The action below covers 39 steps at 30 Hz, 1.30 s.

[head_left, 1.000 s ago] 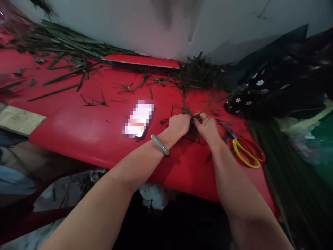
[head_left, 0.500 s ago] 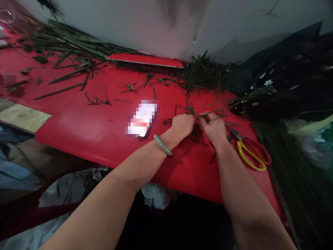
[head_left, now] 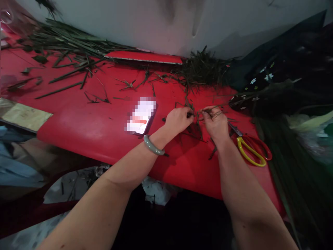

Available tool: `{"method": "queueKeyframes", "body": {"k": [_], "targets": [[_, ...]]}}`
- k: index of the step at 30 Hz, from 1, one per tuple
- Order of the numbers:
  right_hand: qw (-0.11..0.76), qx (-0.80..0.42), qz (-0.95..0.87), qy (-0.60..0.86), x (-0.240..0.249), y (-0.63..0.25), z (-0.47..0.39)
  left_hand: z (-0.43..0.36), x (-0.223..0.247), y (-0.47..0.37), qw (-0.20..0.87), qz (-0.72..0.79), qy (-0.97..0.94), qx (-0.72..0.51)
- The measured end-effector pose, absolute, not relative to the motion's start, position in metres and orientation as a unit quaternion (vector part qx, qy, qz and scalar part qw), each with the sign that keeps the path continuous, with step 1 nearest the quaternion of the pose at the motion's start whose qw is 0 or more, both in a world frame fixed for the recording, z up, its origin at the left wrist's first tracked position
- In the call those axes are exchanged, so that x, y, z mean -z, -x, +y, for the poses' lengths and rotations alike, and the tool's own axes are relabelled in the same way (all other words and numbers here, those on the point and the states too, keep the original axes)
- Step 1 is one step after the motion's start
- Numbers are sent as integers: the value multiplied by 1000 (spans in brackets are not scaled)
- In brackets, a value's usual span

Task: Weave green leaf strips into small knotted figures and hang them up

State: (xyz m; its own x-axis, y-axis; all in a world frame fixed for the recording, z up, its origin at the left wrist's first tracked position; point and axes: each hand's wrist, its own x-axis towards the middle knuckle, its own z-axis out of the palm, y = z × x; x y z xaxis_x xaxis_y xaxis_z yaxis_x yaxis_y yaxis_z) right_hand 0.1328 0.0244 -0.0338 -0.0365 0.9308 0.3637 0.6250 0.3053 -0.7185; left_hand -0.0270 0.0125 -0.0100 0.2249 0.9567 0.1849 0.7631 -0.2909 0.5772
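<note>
My left hand (head_left: 179,119), with a pale green bangle (head_left: 153,146) on its wrist, is closed with the fingertips pinched together. What it grips, if anything, is hidden by its fingers. Opposite it, my right hand (head_left: 216,122) pinches thin dark green plant strips (head_left: 221,111) that trail off over its back. A short gap parts the two sets of fingertips, above a small cluster of green scraps (head_left: 199,130). Scissors (head_left: 251,152) with one yellow and one red handle lie just right of my right wrist. Left of my hands lies a phone (head_left: 142,116), its lit screen blurred.
On the red tabletop (head_left: 85,121), long green stalks (head_left: 75,40) are piled at the back left. A tangled green heap (head_left: 205,69) sits against the wall (head_left: 125,24). Dark flowered fabric (head_left: 270,83) and long leaves (head_left: 275,152) border the right side.
My left hand has shifted left and slightly up, widening the gap to my right hand. My right hand's fingers have opened out a little around the strips. Phone and scissors keep their places.
</note>
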Motion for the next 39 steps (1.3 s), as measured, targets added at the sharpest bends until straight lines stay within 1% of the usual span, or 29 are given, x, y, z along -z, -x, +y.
{"method": "queueKeyframes", "body": {"k": [4, 8, 13, 18, 22, 26, 28, 30, 34, 37, 39], "targets": [[408, -206, -693, 557, 31, -131, 23, 17, 11, 29, 190, 545, -755, -310], [410, -205, -696, 552, 29, -132, 21, 19, 13, 34, 210, 548, -758, -285], [392, -199, -703, 560, 28, -135, 20, 21, 13, 39, 173, 603, -728, -277], [401, -178, -704, 558, 34, -137, 23, 19, 15, 37, 137, 593, -767, -204], [397, -183, -701, 564, 34, -139, 24, 17, 17, 33, 88, 610, -769, -173], [393, -177, -703, 566, 31, -140, 23, 22, 19, 34, 92, 624, -762, -149], [393, -176, -703, 566, 30, -140, 23, 25, 20, 37, 111, 623, -752, -183], [394, -178, -702, 566, 30, -140, 23, 28, 19, 40, 149, 614, -734, -251], [405, -173, -697, 566, 29, -141, 24, 29, 15, 41, 272, 578, -660, -395], [411, -170, -694, 567, 29, -141, 24, 26, 14, 37, 367, 548, -610, -440], [410, -171, -694, 567, 29, -141, 24, 24, 14, 35, 409, 535, -588, -448]]}}
